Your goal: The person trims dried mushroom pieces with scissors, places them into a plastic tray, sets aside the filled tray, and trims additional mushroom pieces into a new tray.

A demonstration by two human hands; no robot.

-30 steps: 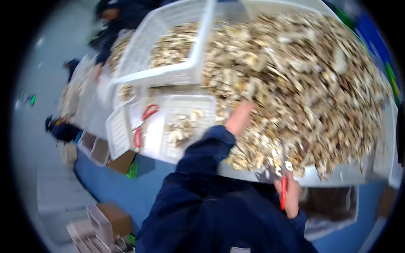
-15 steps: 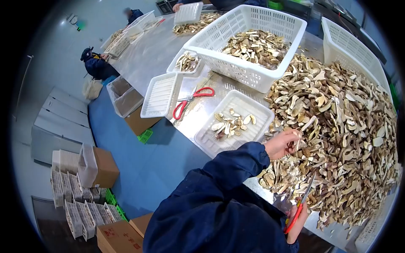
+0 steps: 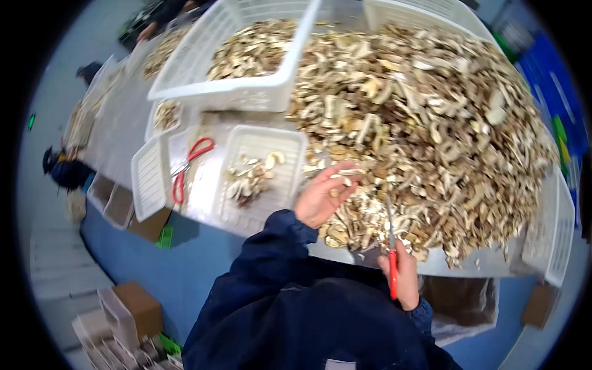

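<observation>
My left hand (image 3: pixel 317 200) is at the near left edge of a big heap of dried mushroom slices (image 3: pixel 419 123). Its fingers pinch a pale mushroom slice (image 3: pixel 345 174), perhaps more than one. Red-handled scissors (image 3: pixel 393 274) are gripped in my right hand (image 3: pixel 405 277), by the table's front edge. Their blades point away from me, over the near side of the heap; blur hides whether they are spread. Left of my left hand is a white ribbed tray (image 3: pixel 296 154) with a small group of mushroom slices (image 3: pixel 250 182) in it.
A large white basket (image 3: pixel 246 89) holding slices stands behind the tray. A second pair of red scissors (image 3: pixel 179 185) lies beside a tilted white tray (image 3: pixel 148 179). White crates (image 3: pixel 558 216) border the heap. A lined bin (image 3: pixel 462 302) sits below the table edge. Other people work further along.
The camera view has swung right, so the table things sit further left. My left hand has lifted from the heap with a slice. The scissors stay in my right hand, now pointing straight ahead.
</observation>
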